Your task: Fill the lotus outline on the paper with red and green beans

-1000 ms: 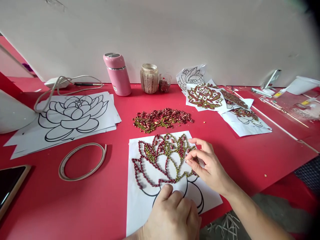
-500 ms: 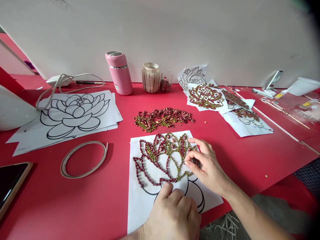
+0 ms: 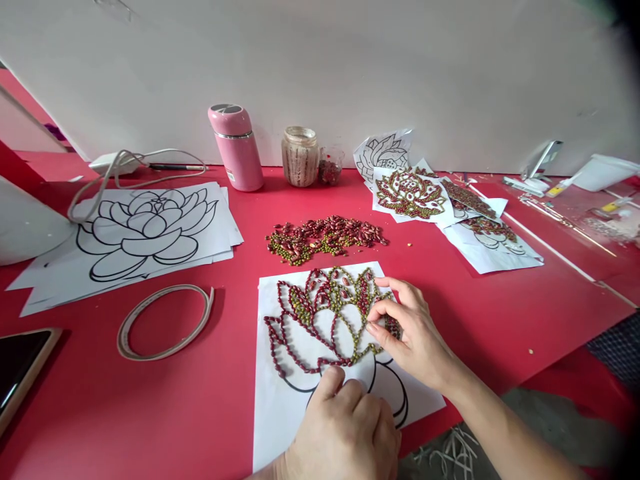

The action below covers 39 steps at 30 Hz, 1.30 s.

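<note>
A sheet of white paper (image 3: 280, 427) with a printed lotus outline lies before me, its upper petals lined with red and green beans (image 3: 305, 310). My left hand (image 3: 347, 423) rests on the lower part of the sheet, fingers curled under in a fist; anything inside it is hidden. Over the right side of the bean-covered petals is my right hand (image 3: 413, 330). Its thumb and index fingertips come together, while another finger reaches toward the upper right petal. Whatever the pinch holds is too small to make out. Just beyond the sheet is a loose pile of red and green beans (image 3: 327, 237).
Behind the pile stand a pink flask (image 3: 237, 150), a glass jar (image 3: 300, 157) and a small cup (image 3: 331, 167). Printed lotus sheets (image 3: 150, 233) lie left, with a coiled strip (image 3: 165, 323) and a phone (image 3: 25, 367) nearer. Bean-decorated sheets (image 3: 413, 193) overlap at right.
The whole view has shifted very slightly. Both hands keep nearly the same pose and place over the sheet, and the beans look unchanged.
</note>
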Motion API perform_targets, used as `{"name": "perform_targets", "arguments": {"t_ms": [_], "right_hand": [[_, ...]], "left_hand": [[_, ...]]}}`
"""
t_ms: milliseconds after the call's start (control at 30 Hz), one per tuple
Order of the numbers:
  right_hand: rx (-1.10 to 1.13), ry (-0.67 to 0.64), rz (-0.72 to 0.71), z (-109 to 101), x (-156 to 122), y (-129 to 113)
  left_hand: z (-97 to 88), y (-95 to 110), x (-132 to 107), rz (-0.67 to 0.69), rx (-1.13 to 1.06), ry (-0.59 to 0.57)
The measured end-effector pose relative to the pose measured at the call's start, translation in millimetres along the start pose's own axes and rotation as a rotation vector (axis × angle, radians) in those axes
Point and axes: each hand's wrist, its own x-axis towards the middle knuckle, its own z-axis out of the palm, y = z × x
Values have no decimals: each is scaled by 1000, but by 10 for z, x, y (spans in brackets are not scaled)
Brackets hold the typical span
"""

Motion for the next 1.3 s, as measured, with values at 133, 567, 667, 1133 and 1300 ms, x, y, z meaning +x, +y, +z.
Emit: {"name": "perform_targets", "arguments": {"t_ms": [133,567,667,1133,1300], "right_hand": [[11,8,14,5,3,10],[9,164,28,34,30,44],[-31,136,16,43,43,-4],[-81,104,32,56,59,-46],[8,199,11,-15,91,82]], "left_hand": [[5,-6,-1,1,1,-11],[54,-14,-22,17,27,32],[51,-7,-18,16,25,43],[70,-37,5,21,58,97],[93,37,-39,7,-139,-42]]}}
